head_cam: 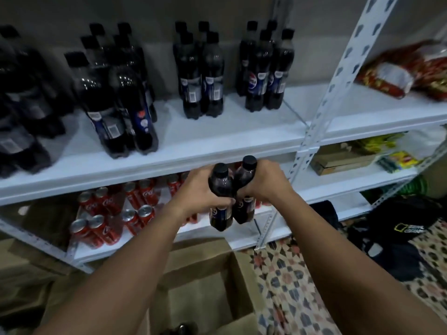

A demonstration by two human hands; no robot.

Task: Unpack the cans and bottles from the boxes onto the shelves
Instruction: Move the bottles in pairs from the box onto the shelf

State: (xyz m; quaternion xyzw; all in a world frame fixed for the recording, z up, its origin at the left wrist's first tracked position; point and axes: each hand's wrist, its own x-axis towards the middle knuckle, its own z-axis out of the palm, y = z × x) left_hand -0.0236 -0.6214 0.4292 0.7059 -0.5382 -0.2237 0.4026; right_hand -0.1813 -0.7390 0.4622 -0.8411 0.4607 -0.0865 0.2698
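Note:
My left hand (198, 189) grips a dark cola bottle (220, 187) with a black cap, and my right hand (268, 181) grips a second one (244, 172) beside it. The two bottles touch, held upright just below the front edge of the white upper shelf (217, 139). On that shelf stand several groups of the same dark bottles (203, 76). An open cardboard box (193, 286) sits on the floor under my arms; a dark bottle top (183, 328) shows inside it at the bottom edge.
Red soda cans (113, 213) fill the lower shelf. A white perforated upright post (324, 102) stands to the right. Snack bags (406, 71) and boxes lie on the right-hand shelves. A black bag (399, 228) rests on the patterned floor (290, 286).

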